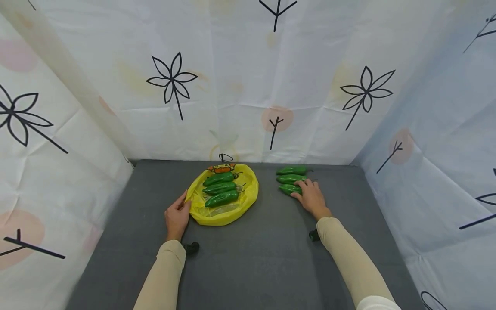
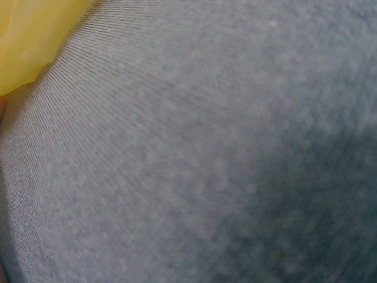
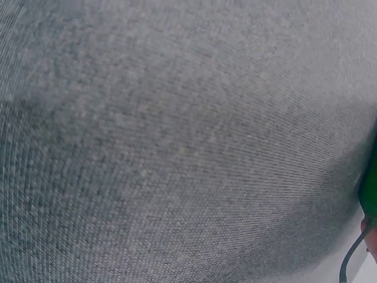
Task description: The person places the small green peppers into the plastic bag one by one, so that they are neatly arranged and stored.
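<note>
Crosswise, right of center, the lowest green pepper (image 1: 287, 189) there points left | right hand (image 1: 313, 200), nearer, grips its right end | left hand (image 1: 178, 217), well apart, pinches yellow bag (image 1: 222, 220) by its left rim

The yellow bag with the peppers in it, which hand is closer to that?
The left. The left hand touches the left edge of the yellow bag; the right hand is apart from it, off to the right, gripping a green pepper.
</note>
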`<control>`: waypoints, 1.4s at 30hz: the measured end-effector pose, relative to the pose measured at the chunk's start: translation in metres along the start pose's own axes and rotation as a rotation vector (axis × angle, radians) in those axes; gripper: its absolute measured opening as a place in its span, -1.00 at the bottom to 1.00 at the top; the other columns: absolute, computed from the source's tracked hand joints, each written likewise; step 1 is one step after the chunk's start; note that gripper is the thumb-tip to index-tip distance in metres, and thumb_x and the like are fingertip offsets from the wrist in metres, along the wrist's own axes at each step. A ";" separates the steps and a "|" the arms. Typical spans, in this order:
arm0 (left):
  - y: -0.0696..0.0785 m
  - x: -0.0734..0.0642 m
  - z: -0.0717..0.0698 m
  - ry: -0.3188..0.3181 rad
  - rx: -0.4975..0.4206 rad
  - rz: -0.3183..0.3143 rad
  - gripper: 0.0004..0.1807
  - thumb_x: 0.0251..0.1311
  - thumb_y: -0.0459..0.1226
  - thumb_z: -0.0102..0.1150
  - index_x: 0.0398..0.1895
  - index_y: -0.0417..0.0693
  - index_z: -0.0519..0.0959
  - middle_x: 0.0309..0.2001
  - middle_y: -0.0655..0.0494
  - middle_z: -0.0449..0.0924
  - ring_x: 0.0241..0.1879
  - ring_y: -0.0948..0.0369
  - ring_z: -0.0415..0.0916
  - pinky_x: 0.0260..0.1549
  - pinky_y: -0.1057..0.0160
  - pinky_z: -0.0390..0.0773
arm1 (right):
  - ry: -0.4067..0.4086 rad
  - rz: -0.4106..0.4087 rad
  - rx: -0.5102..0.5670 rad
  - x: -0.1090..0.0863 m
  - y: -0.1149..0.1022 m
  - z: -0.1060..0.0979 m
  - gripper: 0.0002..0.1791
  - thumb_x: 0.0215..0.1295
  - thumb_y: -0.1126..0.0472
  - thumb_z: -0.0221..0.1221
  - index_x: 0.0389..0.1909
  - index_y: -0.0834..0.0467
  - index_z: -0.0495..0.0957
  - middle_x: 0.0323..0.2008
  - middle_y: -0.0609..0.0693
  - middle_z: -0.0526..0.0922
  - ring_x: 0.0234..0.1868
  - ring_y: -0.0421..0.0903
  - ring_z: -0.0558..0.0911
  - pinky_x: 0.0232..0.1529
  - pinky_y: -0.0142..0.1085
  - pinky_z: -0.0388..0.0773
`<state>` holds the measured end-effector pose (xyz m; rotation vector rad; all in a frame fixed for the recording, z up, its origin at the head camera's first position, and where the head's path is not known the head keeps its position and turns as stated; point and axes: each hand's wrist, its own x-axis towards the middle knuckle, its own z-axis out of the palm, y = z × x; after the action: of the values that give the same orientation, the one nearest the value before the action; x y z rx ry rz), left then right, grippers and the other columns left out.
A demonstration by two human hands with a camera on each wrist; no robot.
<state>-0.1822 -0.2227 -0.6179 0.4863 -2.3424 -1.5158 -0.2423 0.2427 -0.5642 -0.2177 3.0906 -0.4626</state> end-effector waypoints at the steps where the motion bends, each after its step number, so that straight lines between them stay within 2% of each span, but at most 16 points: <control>1: 0.000 0.000 0.000 -0.001 -0.002 0.000 -0.55 0.39 -0.11 0.23 0.33 0.33 0.57 0.17 0.03 0.71 0.03 0.21 0.66 -0.21 0.78 0.38 | -0.002 -0.005 -0.001 0.000 0.000 0.000 -0.47 0.40 -0.10 0.24 0.30 0.05 0.53 0.18 0.25 0.53 0.15 0.30 0.44 0.10 0.18 0.48; 11: -0.003 0.000 0.001 0.002 -0.025 0.005 -0.56 0.39 -0.14 0.24 0.32 0.30 0.59 0.16 0.00 0.72 -0.07 0.43 0.63 -0.22 0.76 0.42 | 0.024 -0.070 0.013 0.004 -0.011 -0.002 -0.50 0.41 -0.08 0.24 0.28 0.03 0.55 0.18 0.17 0.56 0.13 0.23 0.46 0.17 0.14 0.44; 19: -0.003 0.000 0.000 0.000 -0.027 0.000 -0.55 0.38 -0.13 0.25 0.32 0.32 0.58 0.15 -0.01 0.72 -0.18 0.69 0.51 -0.22 0.77 0.41 | 0.053 -0.113 0.032 0.008 -0.029 -0.017 -0.51 0.41 -0.07 0.24 0.28 0.01 0.56 0.13 0.13 0.55 0.03 0.16 0.43 0.07 0.07 0.45; 22: -0.004 0.000 0.000 0.001 -0.026 -0.001 -0.55 0.38 -0.13 0.25 0.32 0.32 0.58 0.13 -0.01 0.73 -0.16 0.62 0.56 -0.23 0.76 0.42 | 0.084 -0.135 0.042 0.012 -0.034 -0.023 -0.52 0.40 -0.06 0.25 0.27 0.00 0.57 0.11 0.12 0.56 0.02 0.15 0.42 0.04 0.05 0.45; 27: -0.006 0.001 0.002 0.012 -0.024 0.025 -0.56 0.38 -0.15 0.24 0.32 0.30 0.59 0.13 0.01 0.73 0.00 0.23 0.70 -0.22 0.75 0.43 | 0.144 -0.183 0.054 0.019 -0.043 -0.033 -0.53 0.38 -0.02 0.28 0.25 0.02 0.58 0.09 0.13 0.58 -0.02 0.14 0.42 -0.02 0.03 0.42; 29: -0.007 0.002 0.002 0.019 -0.025 0.043 -0.56 0.38 -0.16 0.24 0.31 0.28 0.59 0.14 0.01 0.73 0.02 0.16 0.70 -0.21 0.74 0.43 | 0.160 -0.200 0.056 0.021 -0.047 -0.038 -0.54 0.38 -0.02 0.28 0.25 0.01 0.59 0.09 0.13 0.58 -0.01 0.15 0.43 -0.02 0.03 0.43; 31: -0.008 0.002 0.003 0.028 -0.025 0.057 -0.56 0.37 -0.17 0.24 0.31 0.27 0.60 0.13 0.02 0.73 0.00 0.22 0.71 -0.21 0.74 0.43 | 0.172 -0.223 0.058 0.022 -0.050 -0.042 -0.54 0.37 -0.01 0.28 0.24 0.03 0.60 0.09 0.15 0.59 0.01 0.16 0.45 0.01 0.05 0.43; 35: -0.008 0.002 0.002 0.031 -0.039 0.058 -0.57 0.36 -0.17 0.26 0.29 0.28 0.61 0.10 0.01 0.75 -0.14 0.55 0.62 -0.23 0.74 0.43 | 0.166 -0.241 0.087 0.026 -0.057 -0.051 -0.52 0.37 -0.02 0.29 0.25 0.04 0.60 0.07 0.15 0.60 0.03 0.17 0.47 0.04 0.05 0.43; 37: -0.007 0.002 0.002 0.027 -0.038 0.060 -0.57 0.36 -0.17 0.26 0.29 0.29 0.61 0.10 0.00 0.75 -0.18 0.64 0.55 -0.24 0.76 0.42 | 0.159 -0.238 0.113 0.028 -0.060 -0.054 -0.52 0.37 -0.02 0.28 0.25 0.05 0.60 0.05 0.15 0.61 0.00 0.15 0.47 0.03 0.03 0.41; 39: -0.007 0.001 0.001 0.024 -0.034 0.062 -0.56 0.37 -0.17 0.25 0.30 0.28 0.60 0.10 -0.01 0.75 -0.16 0.62 0.57 -0.24 0.76 0.41 | 0.153 -0.230 0.142 0.031 -0.063 -0.056 -0.52 0.37 -0.02 0.28 0.25 0.05 0.60 0.03 0.14 0.61 -0.04 0.13 0.46 0.02 0.02 0.39; 42: -0.006 0.001 0.001 0.021 -0.028 0.060 -0.56 0.38 -0.17 0.24 0.31 0.27 0.60 0.12 0.00 0.74 -0.07 0.39 0.67 -0.23 0.77 0.40 | 0.144 -0.241 0.167 0.034 -0.068 -0.060 -0.52 0.38 -0.02 0.27 0.24 0.08 0.61 0.02 0.13 0.62 -0.07 0.10 0.47 0.03 0.00 0.36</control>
<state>-0.1825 -0.2244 -0.6238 0.4192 -2.2959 -1.5062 -0.2690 0.1911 -0.4866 -0.5815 3.1536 -0.7715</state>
